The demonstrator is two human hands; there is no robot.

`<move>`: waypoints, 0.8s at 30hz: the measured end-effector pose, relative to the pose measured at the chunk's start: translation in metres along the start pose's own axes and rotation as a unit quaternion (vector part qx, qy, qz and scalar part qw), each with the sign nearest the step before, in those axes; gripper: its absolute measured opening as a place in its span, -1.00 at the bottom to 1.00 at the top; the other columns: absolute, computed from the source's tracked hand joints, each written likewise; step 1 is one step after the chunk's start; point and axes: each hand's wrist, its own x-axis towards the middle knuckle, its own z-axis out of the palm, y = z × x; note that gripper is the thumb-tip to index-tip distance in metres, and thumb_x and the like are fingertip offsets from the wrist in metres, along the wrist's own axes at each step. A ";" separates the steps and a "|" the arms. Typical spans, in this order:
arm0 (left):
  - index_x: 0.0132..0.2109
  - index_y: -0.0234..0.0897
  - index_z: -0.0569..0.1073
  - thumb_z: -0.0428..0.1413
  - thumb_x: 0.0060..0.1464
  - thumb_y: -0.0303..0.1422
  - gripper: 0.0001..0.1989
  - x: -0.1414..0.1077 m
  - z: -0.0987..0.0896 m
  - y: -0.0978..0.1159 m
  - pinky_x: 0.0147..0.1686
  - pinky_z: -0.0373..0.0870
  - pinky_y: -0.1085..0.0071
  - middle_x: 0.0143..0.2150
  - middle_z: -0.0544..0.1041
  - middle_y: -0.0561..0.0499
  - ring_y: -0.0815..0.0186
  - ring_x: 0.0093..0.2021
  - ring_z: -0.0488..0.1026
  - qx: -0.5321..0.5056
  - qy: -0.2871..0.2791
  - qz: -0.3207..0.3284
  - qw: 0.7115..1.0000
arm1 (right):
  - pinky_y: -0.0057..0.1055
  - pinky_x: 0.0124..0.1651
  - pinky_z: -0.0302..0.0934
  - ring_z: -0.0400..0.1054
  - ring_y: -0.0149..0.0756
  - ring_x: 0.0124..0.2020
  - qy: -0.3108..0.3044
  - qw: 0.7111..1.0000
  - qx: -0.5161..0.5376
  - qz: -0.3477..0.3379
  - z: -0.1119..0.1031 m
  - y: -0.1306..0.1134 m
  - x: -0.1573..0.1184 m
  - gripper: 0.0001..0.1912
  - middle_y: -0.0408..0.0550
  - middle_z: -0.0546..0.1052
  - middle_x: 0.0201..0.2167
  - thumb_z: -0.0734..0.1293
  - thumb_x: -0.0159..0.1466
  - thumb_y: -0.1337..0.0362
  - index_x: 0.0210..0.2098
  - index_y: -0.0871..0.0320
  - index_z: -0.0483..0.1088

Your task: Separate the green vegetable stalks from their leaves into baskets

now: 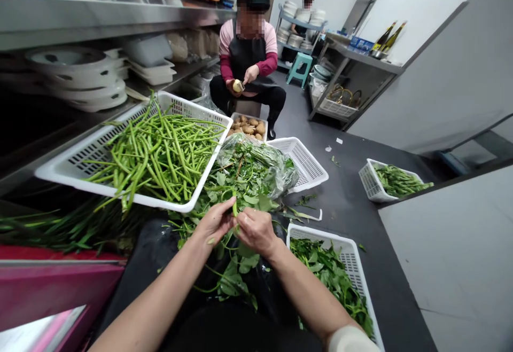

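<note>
Both my hands meet over my lap on a green leafy stem (234,209). My left hand (214,223) pinches it between thumb and fingers. Closed beside it, my right hand (256,230) grips the same stem, its fingertips partly hidden. Loose leaves (234,280) hang below my hands over dark clothing. Just beyond lies a heap of leafy greens (250,173), partly inside a clear plastic bag (286,173). To the left, bare green stems (160,154) fill a white basket (192,201). On the right, picked leaves (332,272) lie in another white basket (355,258).
A person (250,47) sits opposite, holding a peeler and a pale peeled vegetable (238,86), behind a tray of brown potatoes (248,126). Steel shelving (120,18) runs along the left. A basket of greens (372,186) stands by the right wall. Scraps lie on the floor.
</note>
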 end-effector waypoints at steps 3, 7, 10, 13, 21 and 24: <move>-0.53 -0.33 0.31 0.04 0.10 -0.53 -0.76 0.004 0.002 -0.004 -0.69 0.30 0.67 -0.68 0.33 0.13 0.54 -0.72 0.29 -0.031 0.024 -0.034 0.999 | -0.42 -0.42 0.00 0.17 -0.36 -0.53 0.060 0.997 0.034 0.019 -0.033 -0.003 -0.013 -0.72 -0.06 0.33 -0.58 0.12 0.26 0.30 -0.54 0.12 0.30; -0.50 -0.35 0.35 0.10 0.07 -0.53 -0.81 0.003 0.000 -0.007 -0.72 0.29 0.66 -0.65 0.38 0.10 0.53 -0.72 0.31 -0.014 0.008 -0.050 0.999 | -0.41 -0.38 0.05 0.20 -0.34 -0.51 0.119 0.976 0.011 0.181 -0.077 0.031 -0.058 -0.72 -0.06 0.34 -0.57 0.09 0.27 0.27 -0.50 0.13 0.31; -0.49 -0.37 0.37 0.20 -0.04 -0.52 -0.84 0.000 0.001 -0.009 -0.73 0.28 0.66 -0.62 0.42 0.07 0.50 -0.69 0.35 0.008 -0.011 -0.061 0.998 | -0.39 -0.36 0.07 0.24 -0.29 -0.48 -0.014 0.937 -0.060 0.344 -0.090 0.064 -0.101 -0.78 -0.05 0.36 -0.57 0.20 0.18 0.24 -0.57 0.14 0.29; -0.49 -0.36 0.39 0.22 -0.07 -0.54 -0.85 -0.001 0.007 -0.018 -0.61 0.37 0.62 -0.57 0.47 0.05 0.47 -0.62 0.40 0.017 -0.024 -0.065 0.997 | -0.37 -0.29 0.10 0.30 -0.21 -0.36 -0.082 0.911 -0.035 0.402 -0.080 0.067 -0.117 -0.86 0.02 0.44 -0.43 0.32 0.07 0.21 -0.46 0.16 0.35; -0.48 -0.37 0.45 0.31 -0.20 -0.31 -0.78 -0.009 0.014 -0.040 -0.52 0.32 0.52 -0.57 0.48 0.03 0.38 -0.55 0.42 0.028 -0.113 -0.040 0.992 | -0.45 -0.44 -0.09 0.10 -0.39 -0.54 -0.036 0.913 0.221 0.340 0.009 -0.002 -0.040 -0.74 -0.17 0.28 -0.59 0.17 0.23 0.12 -0.51 0.12 0.21; -0.54 -0.36 0.42 0.29 -0.17 -0.30 -0.76 -0.010 0.016 -0.040 -0.55 0.29 0.52 -0.64 0.43 0.06 0.39 -0.60 0.38 0.026 -0.097 -0.033 0.994 | -0.42 -0.45 -0.14 0.03 -0.39 -0.57 -0.016 0.906 0.241 0.346 0.029 -0.006 -0.031 -0.72 -0.18 0.20 -0.62 0.06 0.27 0.16 -0.54 0.10 0.11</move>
